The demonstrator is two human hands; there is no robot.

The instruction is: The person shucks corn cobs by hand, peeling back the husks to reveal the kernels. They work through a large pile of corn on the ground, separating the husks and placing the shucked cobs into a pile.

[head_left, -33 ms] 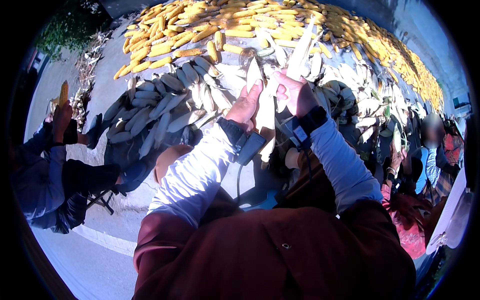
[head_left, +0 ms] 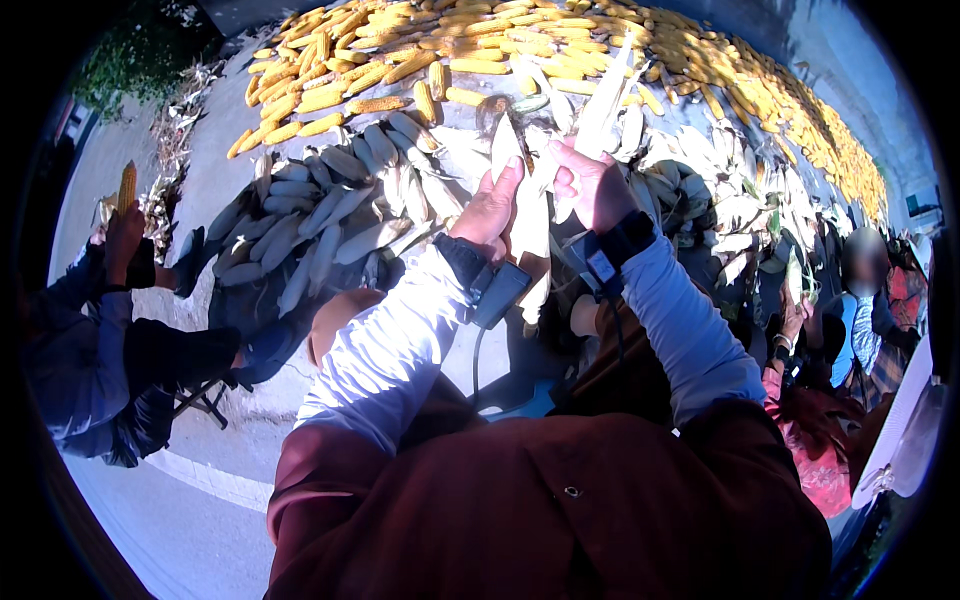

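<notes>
In front of me an ear of corn in pale husk (head_left: 506, 148) stands upright, its pointed tip up and dark silk above it. My left hand (head_left: 488, 212) is closed around its left side, thumb pointing up along the husk. My right hand (head_left: 592, 190) is closed just to the right, thumb and fingers pinched on pale husk leaves (head_left: 602, 112) that fan upward. More pale husk hangs between and below the hands. Where the ear ends and the loose leaves begin is hard to tell in the glare.
Husked yellow cobs (head_left: 410, 65) cover the ground beyond. Unhusked ears (head_left: 310, 215) lie heaped at left, and loose husks (head_left: 700, 190) at right. A co-worker's hand (head_left: 124, 235) holds a yellow cob at far left; another co-worker's hand (head_left: 792, 318) holds an ear at right.
</notes>
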